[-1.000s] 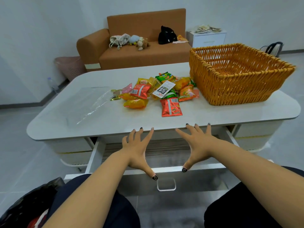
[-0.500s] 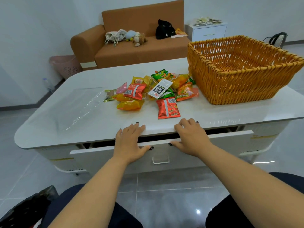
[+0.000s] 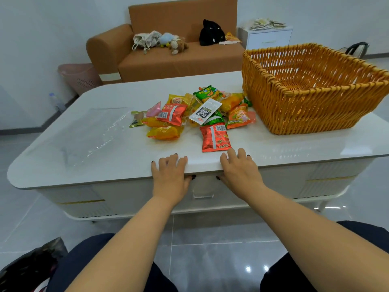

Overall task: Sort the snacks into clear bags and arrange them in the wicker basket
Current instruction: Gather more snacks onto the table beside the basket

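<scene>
Both hands rest over the near edge of the surface (image 3: 109,148): the left hand (image 3: 170,175) and the right hand (image 3: 240,173) lie with fingers bent over the rim and thumbs against the drawer front (image 3: 203,186) below — we see no grip on any snack, nothing pinched in either. Just beyond the right hand's fingertips lies a red packet (image 3: 214,138), its long axis running away from us, barcode end at the far side. Behind it spreads the snack pile (image 3: 195,111), packets overlapping at mixed angles; a white sachet (image 3: 205,111) sits on top, tilted diagonally. To the left, flat on the surface and well apart from the pile's centre, lie the clear bags (image 3: 99,131); to the right stands the wicker basket (image 3: 311,108), mouth up, nothing visible inside. We judge two hazards: the clear film is hard to see and may slide off when reached for, and a careless sweep could push packets over the near edge.
</scene>
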A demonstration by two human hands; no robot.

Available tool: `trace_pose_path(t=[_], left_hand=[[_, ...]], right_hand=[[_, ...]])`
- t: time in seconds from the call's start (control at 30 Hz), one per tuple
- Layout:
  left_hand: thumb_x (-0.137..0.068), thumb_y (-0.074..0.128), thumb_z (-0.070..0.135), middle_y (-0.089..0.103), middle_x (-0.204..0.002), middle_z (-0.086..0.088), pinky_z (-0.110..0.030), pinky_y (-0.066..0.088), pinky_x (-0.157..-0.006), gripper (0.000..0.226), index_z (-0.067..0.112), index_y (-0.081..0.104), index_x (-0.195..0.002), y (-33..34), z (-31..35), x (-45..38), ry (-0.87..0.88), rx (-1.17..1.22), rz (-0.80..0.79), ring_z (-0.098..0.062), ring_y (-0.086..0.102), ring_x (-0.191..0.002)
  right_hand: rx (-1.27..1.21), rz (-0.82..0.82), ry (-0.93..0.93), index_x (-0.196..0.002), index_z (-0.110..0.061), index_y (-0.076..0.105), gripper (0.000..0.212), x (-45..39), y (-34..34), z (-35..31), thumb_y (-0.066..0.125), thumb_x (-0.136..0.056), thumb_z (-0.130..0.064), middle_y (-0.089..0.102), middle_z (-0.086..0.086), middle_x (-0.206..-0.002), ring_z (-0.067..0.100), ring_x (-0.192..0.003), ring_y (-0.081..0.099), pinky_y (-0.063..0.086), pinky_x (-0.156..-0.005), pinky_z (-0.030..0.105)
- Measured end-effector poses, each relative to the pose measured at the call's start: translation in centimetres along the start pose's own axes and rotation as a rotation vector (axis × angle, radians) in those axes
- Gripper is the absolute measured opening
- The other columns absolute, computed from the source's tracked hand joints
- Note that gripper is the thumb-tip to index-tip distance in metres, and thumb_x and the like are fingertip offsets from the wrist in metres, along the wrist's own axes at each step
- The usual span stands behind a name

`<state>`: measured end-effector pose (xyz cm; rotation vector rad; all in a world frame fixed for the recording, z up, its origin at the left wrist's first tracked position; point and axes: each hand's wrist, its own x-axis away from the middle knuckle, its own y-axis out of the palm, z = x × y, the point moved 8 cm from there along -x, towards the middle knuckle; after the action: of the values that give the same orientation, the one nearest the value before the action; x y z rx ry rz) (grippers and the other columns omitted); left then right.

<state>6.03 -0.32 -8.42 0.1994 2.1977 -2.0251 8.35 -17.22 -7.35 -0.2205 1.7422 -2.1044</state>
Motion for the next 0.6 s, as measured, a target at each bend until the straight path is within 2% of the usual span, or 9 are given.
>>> trace_pose_path(t=[0.07, 0.1, 0.17, 0.27, 0.33, 0.43, 0.5, 0.57, 0.6], left_hand=[[-0.092, 0.046, 0.06, 0.026, -0.155, -0.005, -0.053, 0.022, -0.114, 0.069, 0.028, 0.025, -0.15, 0.1, -0.3, 0.5, 0.031, 0.011, -0.073, -0.032, 0.031, -0.133], [-0.092, 0.039, 0.064, 0.023, -0.157, -0.004, -0.051, 0.021, -0.115, 0.071, 0.028, 0.021, -0.151, 0.0, -0.3, 0.7, 0.046, 0.018, -0.099, -0.031, 0.029, -0.135], [-0.093, 0.032, 0.066, 0.03, -0.152, -0.005, -0.047, 0.027, -0.111, 0.068, 0.027, 0.027, -0.149, -1.1, -0.4, 0.2, 0.046, 0.06, -0.128, -0.029, 0.032, -0.131], [-0.098, 0.032, 0.058, 0.047, -0.134, -0.006, -0.041, 0.039, -0.098, 0.055, 0.022, 0.044, -0.138, -2.8, 0.3, -2.3, 0.119, 0.117, -0.11, -0.026, 0.044, -0.119], [-0.099, 0.038, 0.053, 0.041, -0.145, -0.005, -0.038, 0.038, -0.104, 0.054, 0.023, 0.039, -0.144, -3.0, 0.8, -4.0, 0.219, 0.193, -0.123, -0.024, 0.042, -0.13], [-0.098, 0.046, 0.049, 0.024, -0.16, 0.002, -0.034, 0.024, -0.119, 0.06, 0.025, 0.03, -0.15, -2.0, 0.6, -6.2, 0.351, 0.276, -0.151, -0.016, 0.024, -0.146], [-0.098, 0.046, 0.049, 0.017, -0.162, 0.008, -0.033, 0.018, -0.121, 0.062, 0.028, 0.026, -0.152, -1.1, 0.2, -7.3, 0.332, 0.386, -0.169, -0.01, 0.015, -0.148], [-0.097, 0.04, 0.054, 0.012, -0.162, 0.011, -0.031, 0.014, -0.122, 0.063, 0.031, 0.023, -0.153, 0.2, -0.2, -7.8, 0.306, 0.462, -0.178, -0.005, 0.009, -0.148], [-0.096, 0.035, 0.058, 0.015, -0.162, 0.01, -0.03, 0.013, -0.121, 0.063, 0.03, 0.025, -0.152, 0.6, -0.2, -7.8, 0.33, 0.451, -0.156, -0.005, 0.009, -0.148]], right_hand=[[-0.122, -0.012, -0.02, -0.11, -0.009, 0.059, 0.057, 0.2, -1.1, 0.4, 0.063, -0.081, -0.057, 0.056, 0.011, -0.108, 0.031, -0.097, 0.051, 0.048, -0.064, 0.037], [-0.19, 0.004, -0.005, -0.117, -0.012, 0.055, 0.055, 0.2, -1.6, 1.0, 0.048, -0.089, -0.06, 0.052, 0.008, -0.116, 0.028, -0.106, 0.047, 0.046, -0.069, 0.036], [-0.338, 0.062, 0.015, -0.128, -0.014, 0.05, 0.054, -0.1, -3.0, 2.3, 0.039, -0.095, -0.056, 0.045, 0.007, -0.13, 0.026, -0.12, 0.04, 0.045, -0.081, 0.037], [-0.366, 0.197, 0.016, -0.141, -0.011, 0.043, 0.057, -2.2, -4.7, 3.6, 0.046, -0.096, -0.046, 0.036, 0.017, -0.146, 0.033, -0.136, 0.029, 0.036, -0.103, 0.043], [-0.318, 0.183, -0.065, -0.144, -0.012, 0.04, 0.062, -3.9, -4.2, 3.7, 0.043, -0.095, -0.049, 0.032, 0.02, -0.151, 0.037, -0.142, 0.023, 0.025, -0.114, 0.045], [-0.269, 0.074, -0.216, -0.147, -0.017, 0.037, 0.073, -5.5, -1.8, 3.7, 0.026, -0.09, -0.062, 0.027, 0.018, -0.155, 0.036, -0.146, 0.015, 0.014, -0.117, 0.044], [-0.342, 0.004, -0.24, -0.152, -0.024, 0.023, 0.083, -6.2, -0.2, 4.2, 0.013, -0.086, -0.073, 0.011, 0.011, -0.161, 0.029, -0.149, -0.002, 0.008, -0.12, 0.045], [-0.429, -0.059, -0.213, -0.153, -0.034, 0.0, 0.085, -6.7, 1.5, 4.5, 0.004, -0.081, -0.078, -0.013, -0.002, -0.161, 0.017, -0.145, -0.023, -0.001, -0.121, 0.038], [-0.433, -0.068, -0.204, -0.151, -0.036, -0.009, 0.084, -6.9, 2.1, 4.6, 0.003, -0.08, -0.079, -0.021, -0.007, -0.159, 0.013, -0.143, -0.028, -0.005, -0.12, 0.034]])
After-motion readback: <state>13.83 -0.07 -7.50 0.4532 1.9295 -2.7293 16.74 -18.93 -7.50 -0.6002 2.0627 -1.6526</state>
